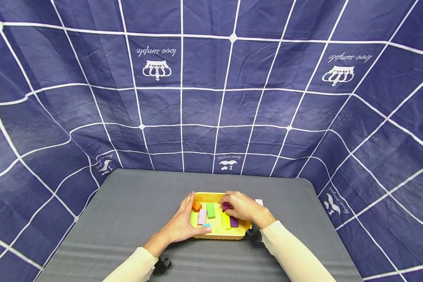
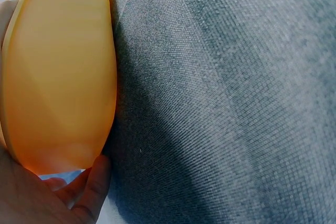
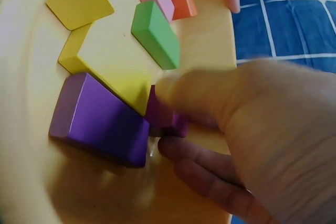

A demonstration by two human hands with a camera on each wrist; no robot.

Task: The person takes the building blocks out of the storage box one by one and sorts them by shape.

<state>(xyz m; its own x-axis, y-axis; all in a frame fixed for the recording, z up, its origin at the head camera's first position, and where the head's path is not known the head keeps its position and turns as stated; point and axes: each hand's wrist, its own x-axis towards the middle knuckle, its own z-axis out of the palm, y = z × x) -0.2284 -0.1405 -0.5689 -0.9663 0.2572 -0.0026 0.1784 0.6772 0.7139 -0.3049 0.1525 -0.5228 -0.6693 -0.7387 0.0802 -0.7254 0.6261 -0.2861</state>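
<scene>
A shallow yellow tray (image 1: 222, 236) holds several coloured blocks. My left hand (image 1: 178, 226) grips its left end, with the thumb along the near side; the tray's outer wall (image 2: 63, 77) fills the left of the left wrist view. Inside the tray's right part, my right hand (image 1: 244, 207) pinches a small magenta block (image 3: 159, 109) between thumb and fingers. Beside that block lie a dark purple block (image 3: 105, 121) and a long yellow block (image 3: 118, 82). A green block (image 1: 210, 210) lies left of them, then a pink block (image 1: 202, 217) and an orange block (image 1: 197, 206).
A blue block (image 1: 206, 225) shows partly by the left thumb. Some pale object (image 1: 259, 202) sits just beyond the right hand, its shape mostly hidden. The grey table (image 1: 134, 203) surrounds the tray, and a blue cloth (image 1: 204, 105) with white lines hangs behind and at both sides.
</scene>
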